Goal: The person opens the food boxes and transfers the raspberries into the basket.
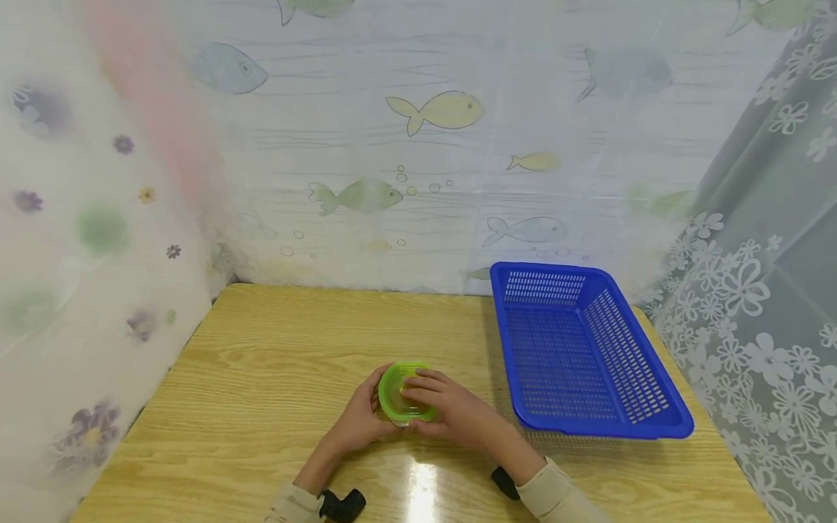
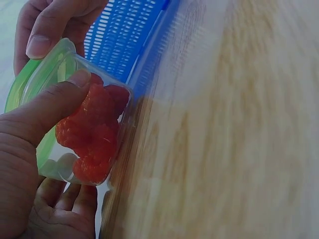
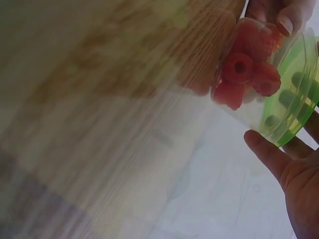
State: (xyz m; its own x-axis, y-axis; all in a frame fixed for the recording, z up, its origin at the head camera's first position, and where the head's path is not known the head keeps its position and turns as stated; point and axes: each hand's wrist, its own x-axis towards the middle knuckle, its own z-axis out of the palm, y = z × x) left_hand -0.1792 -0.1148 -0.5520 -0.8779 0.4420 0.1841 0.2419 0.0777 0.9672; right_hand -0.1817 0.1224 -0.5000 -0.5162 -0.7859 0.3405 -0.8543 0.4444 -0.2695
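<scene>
A small clear container (image 2: 67,164) with a green-rimmed lid (image 1: 395,414) stands upright on the table, in front of the person. Inside it lie several raspberries (image 2: 99,117), one showing its hollow centre in the right wrist view. My left hand (image 1: 358,420) grips the container from the left, thumb along the near wall and fingers round the far side. On top, my right hand (image 1: 451,410) lays its fingers over the lid, fingertips showing through it in the right wrist view. The right thumb (image 3: 266,149) is stretched out with its tip at the lid's edge.
A blue plastic basket (image 1: 562,363) with slotted walls stands at the table's right side, close to the right forearm. The wood-grain table (image 1: 275,349) ends at a fish-printed curtain (image 1: 366,145) behind. Patterned curtains hang on both sides.
</scene>
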